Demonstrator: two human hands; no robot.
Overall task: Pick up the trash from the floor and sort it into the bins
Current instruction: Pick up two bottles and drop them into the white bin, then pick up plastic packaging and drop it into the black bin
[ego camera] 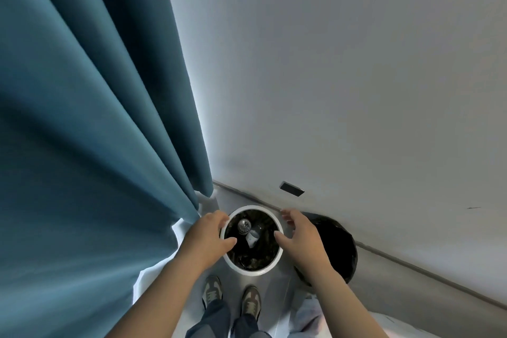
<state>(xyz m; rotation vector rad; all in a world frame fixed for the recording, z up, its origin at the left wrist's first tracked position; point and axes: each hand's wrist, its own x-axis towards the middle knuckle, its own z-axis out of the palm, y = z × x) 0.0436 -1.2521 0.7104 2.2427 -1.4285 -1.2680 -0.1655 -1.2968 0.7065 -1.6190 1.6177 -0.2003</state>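
I judge this to be the drop at the white bin (pixel 248 271). To do it well I'd lift both hands straight up, clear of the liner, and leave the black bin (pixel 340 241) beside it for other sorts. My left hand (pixel 212 233) and right hand (pixel 297 239) flank the rim, fingers loosely spread, holding nothing; whether they touch it I cannot tell. The trash, a can (pixel 243 226) and a cup (pixel 252 237), lies inside.

Glossy white plastic bin (pixel 277 256) w/ shiny black liner (pixel 267 251); matt teal cloth curtain (pixel 90 118).
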